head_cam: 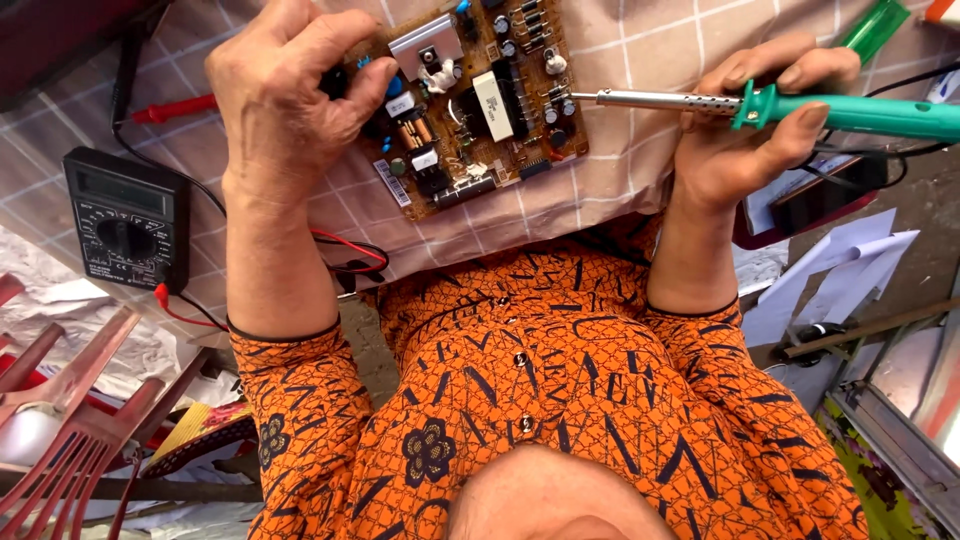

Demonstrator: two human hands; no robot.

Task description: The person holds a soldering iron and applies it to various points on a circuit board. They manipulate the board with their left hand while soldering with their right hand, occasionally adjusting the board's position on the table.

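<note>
1. My left hand (290,85) is curled over the left edge of the circuit board (470,100), fingers clamped on it and pressing it to the surface (620,180).
2. My right hand (750,130) is closed around the green handle of the soldering iron (800,108), at about 3 o'clock from the board. The metal shaft points toward 9 o'clock, its tip just over the board's right edge.
3. Risk, as I judge it: the tip sits close to the tall capacitors at that edge. A small wobble could scorch one or bridge two joints.
4. My left fingers lie among the components, so if the iron slides across I could burn them.
5. The checked cloth under the board could singe if the shaft drops.
6. The iron's cord trails off at 3 o'clock, and a snag there would jerk the tip.
7. The board is brown, lying component side up and tilted, crowded with a silver heat sink, a white block, coils and dark capacitors.
8. A black multimeter (128,218) lies at 8 o'clock from the board, its red and black leads looping under my left wrist.
</note>
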